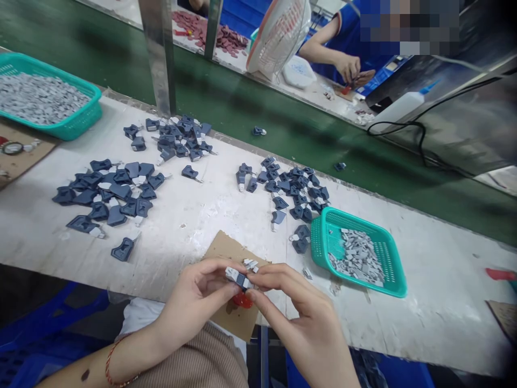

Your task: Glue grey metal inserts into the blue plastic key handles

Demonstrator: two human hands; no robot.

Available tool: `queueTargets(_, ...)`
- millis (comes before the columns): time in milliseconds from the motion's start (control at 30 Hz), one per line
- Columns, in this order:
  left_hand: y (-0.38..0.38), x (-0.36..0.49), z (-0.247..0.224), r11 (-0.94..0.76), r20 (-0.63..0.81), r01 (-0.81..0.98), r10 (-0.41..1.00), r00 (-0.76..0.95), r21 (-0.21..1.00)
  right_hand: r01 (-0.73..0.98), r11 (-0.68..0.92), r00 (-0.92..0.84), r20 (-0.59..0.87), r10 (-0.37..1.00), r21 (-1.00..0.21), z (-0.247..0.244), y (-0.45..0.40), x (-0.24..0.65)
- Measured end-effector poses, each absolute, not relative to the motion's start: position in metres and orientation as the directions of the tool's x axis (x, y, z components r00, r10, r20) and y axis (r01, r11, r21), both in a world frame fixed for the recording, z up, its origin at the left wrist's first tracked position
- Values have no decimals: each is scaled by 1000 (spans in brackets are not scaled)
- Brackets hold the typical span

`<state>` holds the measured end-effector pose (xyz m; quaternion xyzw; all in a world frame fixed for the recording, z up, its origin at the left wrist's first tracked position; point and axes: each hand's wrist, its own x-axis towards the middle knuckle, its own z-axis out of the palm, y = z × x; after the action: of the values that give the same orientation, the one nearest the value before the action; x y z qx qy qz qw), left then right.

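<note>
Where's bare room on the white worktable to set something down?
Between the leftmost dark-blue plastic pieces and brown cardboard sheet; between the right teal plastic basket and rightmost red object. Crowded: where pieces cluster, including left of that basket.

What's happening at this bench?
A person is holding a small dark-and-grey piece between the fingertips of the left hand and right hand, above a cardboard sheet. Similar pieces lie in loose piles across the white worktable. A green basket of small grey parts sits beyond the right hand. Across the green strip, a co-worker's hands are also busy.
</note>
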<state>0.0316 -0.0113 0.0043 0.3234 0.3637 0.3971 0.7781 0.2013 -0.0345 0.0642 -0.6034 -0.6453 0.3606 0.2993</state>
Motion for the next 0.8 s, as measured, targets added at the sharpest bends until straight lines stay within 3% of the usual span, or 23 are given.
queueTargets(200, -8, 33, 7, 508, -321, -420, 839, 439, 752, 343, -168, 8, -176, 984, -924, 54, -35, 205)
queueTargets(333, -8, 37, 7, 508, -302, -416, 831, 468, 754, 245, -238, -46, -256, 966, -940, 43, -31, 195)
queueTargets(567, 5, 44, 8, 367, -226, -384, 903, 364, 847, 99, -123, 37, -119, 992, -988, 29, -17, 178)
queueTargets(667, 9, 46, 13, 374, -213, -422, 900, 380, 826, 28, -153, 131, -148, 980, -988, 30, -12, 170)
queueTargets(800, 14, 46, 17, 392, -196, -450, 885, 422, 802, 82, -199, 185, -182, 966, -976, 31, -6, 164)
